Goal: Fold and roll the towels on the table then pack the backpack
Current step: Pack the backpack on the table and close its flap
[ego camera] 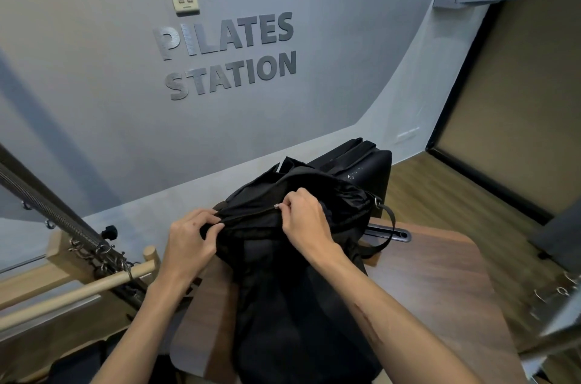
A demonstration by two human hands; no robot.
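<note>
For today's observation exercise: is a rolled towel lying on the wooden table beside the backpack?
No: the table bears only the black backpack, whose top the left hand grips while the right hand pinches the zip pull.

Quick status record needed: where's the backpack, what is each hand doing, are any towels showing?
backpack: black, lying on the wooden table
left hand: grips the fabric at the end of the zipper line
right hand: pinches the zipper pull
zipper: part closed, as far as the pull
towels: none in view
behind backpack: black case
</note>
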